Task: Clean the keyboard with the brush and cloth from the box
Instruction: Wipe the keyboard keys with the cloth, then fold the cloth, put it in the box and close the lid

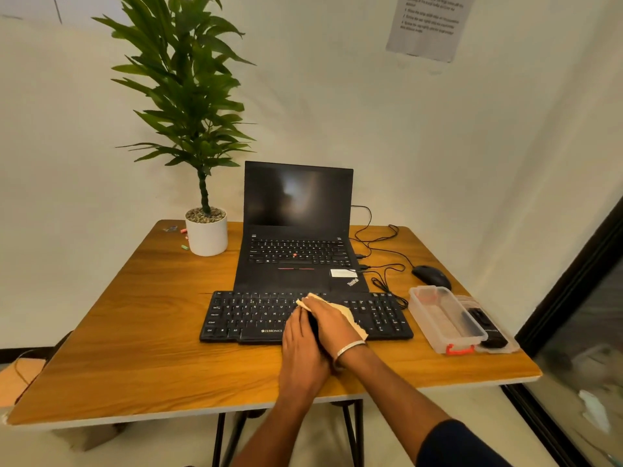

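A black keyboard (249, 315) lies on the wooden table (135, 348) in front of an open laptop. A beige cloth (347, 313) is spread on the keyboard's middle keys. My right hand (332, 326) lies flat on top of the cloth and presses it down, so only the cloth's far and right edges show. My left hand (300, 345) rests beside it with straight fingers on the keyboard's front edge, near the space bar. A clear plastic box (421, 311) with a red latch stands to the right of the keyboard.
The box's lid (505, 345) lies right of the box with a black object (485, 323) on it, possibly the brush. The black laptop (296, 257), a corded mouse (431, 276) with loose cables, and a potted plant (206, 235) stand further back.
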